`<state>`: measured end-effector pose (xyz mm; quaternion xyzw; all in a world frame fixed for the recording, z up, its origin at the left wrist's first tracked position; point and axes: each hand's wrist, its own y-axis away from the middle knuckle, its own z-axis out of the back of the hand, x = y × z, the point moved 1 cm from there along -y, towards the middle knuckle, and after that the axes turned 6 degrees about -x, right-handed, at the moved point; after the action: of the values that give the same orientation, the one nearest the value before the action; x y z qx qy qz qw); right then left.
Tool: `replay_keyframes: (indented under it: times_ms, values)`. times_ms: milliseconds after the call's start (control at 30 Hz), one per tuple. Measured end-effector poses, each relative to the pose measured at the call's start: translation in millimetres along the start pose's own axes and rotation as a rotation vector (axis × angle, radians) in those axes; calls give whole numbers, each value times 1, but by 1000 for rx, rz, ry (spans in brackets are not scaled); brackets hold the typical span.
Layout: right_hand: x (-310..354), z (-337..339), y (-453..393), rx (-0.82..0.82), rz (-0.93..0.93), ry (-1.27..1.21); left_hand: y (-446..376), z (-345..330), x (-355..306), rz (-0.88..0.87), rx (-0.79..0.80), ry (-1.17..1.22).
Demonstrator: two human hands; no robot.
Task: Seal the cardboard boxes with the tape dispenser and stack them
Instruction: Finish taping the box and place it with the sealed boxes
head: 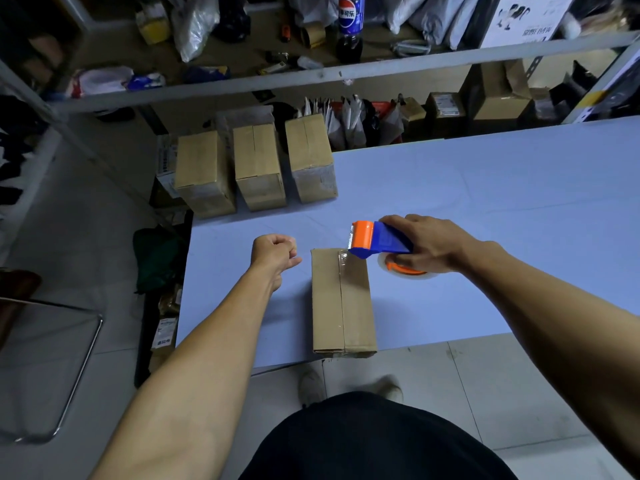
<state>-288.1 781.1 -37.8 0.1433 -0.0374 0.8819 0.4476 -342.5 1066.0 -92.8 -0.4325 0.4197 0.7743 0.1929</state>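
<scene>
The cardboard box [343, 303] lies at the near edge of the pale blue worktop [502, 202], its long axis and centre seam running straight away from the person. The right hand [424, 242] grips the blue-and-orange tape dispenser [379, 240], whose blade end meets the seam at the box's far edge, so the nearer hand probably has to draw it toward the body. The left hand [275, 252], curled and holding nothing, hovers just left of the box. Three cardboard boxes [256, 168] stand well beyond. A Pepsi bottle [350, 24] on the shelf carries Chinese lettering.

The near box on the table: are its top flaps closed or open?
Closed. Both flaps of the near box lie flat and meet at a centre seam; the dispenser touches its far edge.
</scene>
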Motion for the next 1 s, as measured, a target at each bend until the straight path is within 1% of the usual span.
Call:
replay_keyframes:
  times_ms: [100,467,733,1000]
  values:
    - [-1,-2,-1,-9,-11,-19,-1,-1,2,19,-23,43]
    - [-7,-10,-6,55,-49,78,-3,-7,14,23,33,-17]
    - [-18,-22,-4,73,-98,35,-4,-20,23,13,28,-33]
    - [-22,-30,-3,51,-86,-54,3,-45,42,-51,-88,-13]
